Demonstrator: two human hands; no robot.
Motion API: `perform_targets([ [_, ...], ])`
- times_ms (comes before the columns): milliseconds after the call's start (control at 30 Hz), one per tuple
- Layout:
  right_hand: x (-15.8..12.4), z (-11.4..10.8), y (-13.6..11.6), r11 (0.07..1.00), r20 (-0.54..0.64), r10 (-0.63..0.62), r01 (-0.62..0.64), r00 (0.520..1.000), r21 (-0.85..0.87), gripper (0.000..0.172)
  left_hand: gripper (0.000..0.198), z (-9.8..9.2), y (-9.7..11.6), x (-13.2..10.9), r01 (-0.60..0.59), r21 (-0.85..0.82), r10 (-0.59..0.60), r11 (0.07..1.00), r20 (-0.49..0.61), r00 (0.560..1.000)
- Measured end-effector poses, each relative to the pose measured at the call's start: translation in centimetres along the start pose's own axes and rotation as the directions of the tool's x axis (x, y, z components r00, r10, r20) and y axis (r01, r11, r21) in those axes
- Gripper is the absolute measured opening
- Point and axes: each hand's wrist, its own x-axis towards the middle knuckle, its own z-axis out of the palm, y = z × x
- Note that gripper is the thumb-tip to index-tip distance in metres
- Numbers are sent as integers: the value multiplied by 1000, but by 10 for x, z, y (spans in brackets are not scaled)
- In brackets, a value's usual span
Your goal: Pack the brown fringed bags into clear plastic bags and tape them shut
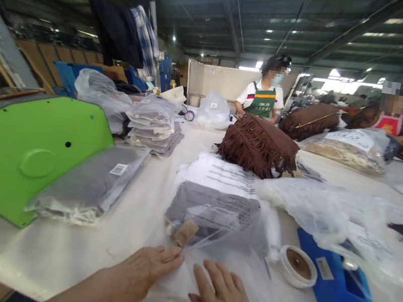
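A clear plastic bag [235, 251] lies on the table before me, with a grey bag-like item [213, 199] inside it. A brown tag [185, 233] shows near the item's lower left corner. My left hand [138, 271] is closed at the bag's near edge, its fingertips pinching the film just below the tag. My right hand [226, 300] rests palm down on the loose plastic, fingers stretched and slightly spread. Beyond the grey item lies a stack of white printed plastic bags [217, 171].
On the left are a green panel [51, 153], a packed grey bag [93, 182] and a stack of packed bags [156, 123]. Right stand a round tub [298, 266] and a blue tape dispenser [351, 292]. Brown fringed bags [260, 142] lie ahead; a co-worker [262, 92] stands behind them.
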Motion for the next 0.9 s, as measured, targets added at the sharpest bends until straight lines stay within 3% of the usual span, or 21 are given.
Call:
perform_targets([
  [133,-15,9,29,987,188,153,-142,970,-73,28,84,2,-5,-7,30,-34,-29,999,34,999],
  [300,-29,-31,62,969,341,118,-183,933,167,28,81,-7,-11,-23,100,-142,-92,985,59,994],
  [467,-41,-56,106,997,267,-62,47,962,62,53,83,-28,-29,-28,129,-336,-77,933,164,983],
  [600,-54,-49,126,980,346,-180,197,921,-16,64,49,-32,-53,-19,159,-660,-103,734,124,987],
  [700,-55,-45,129,979,391,-198,205,899,25,58,40,-29,-64,-15,207,-750,-185,629,115,976],
  [800,-51,-45,129,990,401,-126,88,908,111,55,39,-30,-64,-16,69,-631,-85,773,4,996],
  [900,-50,-45,130,980,426,-72,-15,902,198,55,50,-33,-61,-20,-140,-322,114,936,-97,989],
])
